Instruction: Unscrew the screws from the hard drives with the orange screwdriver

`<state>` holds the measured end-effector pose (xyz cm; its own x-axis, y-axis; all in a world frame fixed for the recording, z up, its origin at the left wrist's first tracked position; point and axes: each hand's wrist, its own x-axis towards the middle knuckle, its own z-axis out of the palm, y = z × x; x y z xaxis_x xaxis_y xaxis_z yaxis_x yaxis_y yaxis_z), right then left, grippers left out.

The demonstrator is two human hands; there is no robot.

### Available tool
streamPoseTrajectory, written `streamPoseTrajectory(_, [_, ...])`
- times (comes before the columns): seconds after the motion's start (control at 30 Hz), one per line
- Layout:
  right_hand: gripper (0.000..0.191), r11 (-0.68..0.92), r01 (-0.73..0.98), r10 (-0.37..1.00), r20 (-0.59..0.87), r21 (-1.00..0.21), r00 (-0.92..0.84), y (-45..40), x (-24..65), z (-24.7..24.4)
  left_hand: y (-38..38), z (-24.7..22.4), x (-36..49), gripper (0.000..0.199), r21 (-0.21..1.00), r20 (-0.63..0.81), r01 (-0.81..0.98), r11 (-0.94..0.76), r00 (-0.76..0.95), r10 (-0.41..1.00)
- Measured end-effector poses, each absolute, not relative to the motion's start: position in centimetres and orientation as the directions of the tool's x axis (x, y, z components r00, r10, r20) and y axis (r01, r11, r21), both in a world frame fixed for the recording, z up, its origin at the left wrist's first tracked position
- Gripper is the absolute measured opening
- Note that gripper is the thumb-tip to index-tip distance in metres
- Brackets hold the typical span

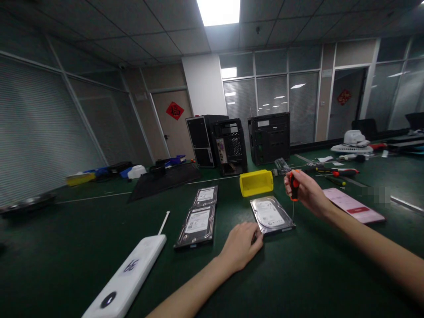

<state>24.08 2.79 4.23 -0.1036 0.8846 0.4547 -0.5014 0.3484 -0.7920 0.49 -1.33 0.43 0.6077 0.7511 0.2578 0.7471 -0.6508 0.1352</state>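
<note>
A silver hard drive with a white label lies flat on the green table. My right hand is closed around an orange and black screwdriver, held upright. Its thin shaft points down at the drive's near right corner; whether the tip sits in a screw is too small to tell. At the near left corner of the same drive, the curled fingers of my left hand grip its edge. Two more hard drives, a nearer one and a farther one, lie to the left, end to end.
A yellow bin stands just behind the drive. Computer cases rise at the back. To the right are a pink booklet and several hand tools. A long white device lies at front left, a black mat beyond.
</note>
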Motion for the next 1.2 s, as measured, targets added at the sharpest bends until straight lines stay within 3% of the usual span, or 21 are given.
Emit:
streamPoseTrajectory(0.37, [0.013, 0.357, -0.483, 0.884, 0.457, -0.799, -0.102, 3.19, 24.48, 4.07, -1.49, 0.36, 0.50, 0.015, 0.140, 0.264, 0.746, -0.652, 0.606, 0.750])
streamPoseTrajectory(0.6, [0.039, 0.293, -0.559, 0.871, 0.458, -0.776, -0.178, 2.72, 24.37, 4.37, -1.65, 0.80, 0.55, 0.016, 0.140, 0.229, 0.755, -0.641, 0.605, 0.763])
streamPoseTrajectory(0.8, [0.032, 0.272, -0.516, 0.905, 0.398, -0.812, -0.149, 2.64, 24.40, 4.33, -1.71, 0.88, 0.54, 0.015, 0.136, 0.228, 0.757, -0.639, 0.603, 0.764])
streamPoseTrajectory(0.97, [0.021, 0.346, -0.483, 0.895, 0.437, -0.804, -0.087, 2.67, 24.29, 4.26, -1.66, 0.77, 0.55, 0.015, 0.138, 0.236, 0.755, -0.641, 0.604, 0.761])
streamPoseTrajectory(1.2, [0.020, 0.360, -0.454, 0.893, 0.442, -0.815, -0.086, 2.87, 24.27, 4.18, -1.86, 0.99, 0.60, 0.013, 0.165, 0.226, 0.749, -0.641, 0.604, 0.764])
